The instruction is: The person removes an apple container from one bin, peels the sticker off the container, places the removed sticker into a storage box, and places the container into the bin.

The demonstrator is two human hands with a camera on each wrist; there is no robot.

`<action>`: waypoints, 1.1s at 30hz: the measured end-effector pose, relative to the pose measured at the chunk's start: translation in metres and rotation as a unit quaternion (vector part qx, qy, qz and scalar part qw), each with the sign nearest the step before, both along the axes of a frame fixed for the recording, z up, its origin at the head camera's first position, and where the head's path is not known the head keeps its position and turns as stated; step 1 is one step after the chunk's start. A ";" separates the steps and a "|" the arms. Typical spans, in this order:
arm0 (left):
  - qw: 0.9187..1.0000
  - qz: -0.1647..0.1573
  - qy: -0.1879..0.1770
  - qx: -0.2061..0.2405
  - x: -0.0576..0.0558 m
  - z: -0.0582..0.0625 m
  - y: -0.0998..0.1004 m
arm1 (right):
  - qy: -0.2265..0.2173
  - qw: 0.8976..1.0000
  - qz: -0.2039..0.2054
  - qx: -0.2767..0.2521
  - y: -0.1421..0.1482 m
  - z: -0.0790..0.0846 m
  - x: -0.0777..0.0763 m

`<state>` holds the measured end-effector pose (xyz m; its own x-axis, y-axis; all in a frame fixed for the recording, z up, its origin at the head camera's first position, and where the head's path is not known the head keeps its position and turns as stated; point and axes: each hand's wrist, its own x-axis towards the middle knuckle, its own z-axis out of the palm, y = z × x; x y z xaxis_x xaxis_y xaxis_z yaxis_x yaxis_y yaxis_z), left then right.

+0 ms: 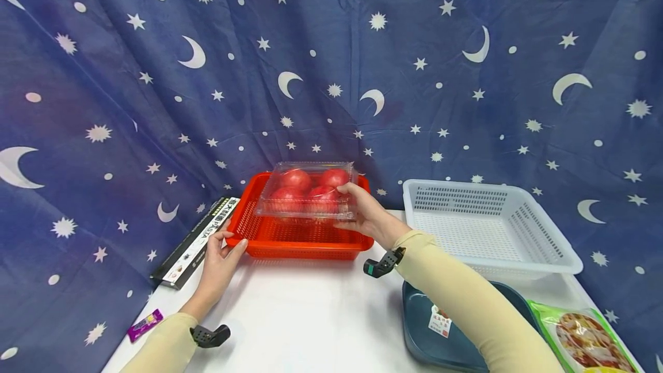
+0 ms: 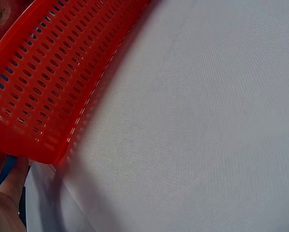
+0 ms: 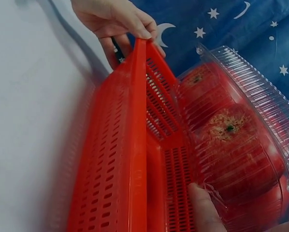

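My right hand (image 1: pixel 370 217) grips the right side of a clear plastic box (image 1: pixel 264 203) of red apples (image 1: pixel 294 179), thumb on top and fingers beneath. The box is tilted over the red plastic basket (image 1: pixel 300 251), overlapping its back half in the head view. With thumb and fingers my left hand (image 1: pixel 220 263) holds the basket's front left corner by the rim. In the right wrist view the apples (image 3: pixel 234 140) show through the clear plastic beside the basket's inner wall (image 3: pixel 156 92), and the left hand (image 3: pixel 118 19) pinches the far corner.
A black and white pasta box (image 1: pixel 199 240) lies left of the basket, with a small purple packet (image 1: pixel 145 326) nearer. On the right are a white basket (image 1: pixel 466 235), a dark blue-green bin (image 1: pixel 466 356) with a label, and a green food packet (image 1: pixel 585 338). A starry curtain (image 1: pixel 331 73) hangs behind.
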<state>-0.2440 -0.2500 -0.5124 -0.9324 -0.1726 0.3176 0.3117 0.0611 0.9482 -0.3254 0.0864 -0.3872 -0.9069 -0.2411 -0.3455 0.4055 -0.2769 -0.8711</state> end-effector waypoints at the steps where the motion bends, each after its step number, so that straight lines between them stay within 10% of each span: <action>1: 1.000 -0.001 0.001 0.000 0.000 0.000 0.000 | 0.000 1.000 0.002 0.000 -0.002 -0.001 -0.001; 33: 1.000 0.017 -0.007 -0.024 0.000 0.001 -0.001 | 0.001 0.998 0.003 0.057 -0.033 -0.023 -0.022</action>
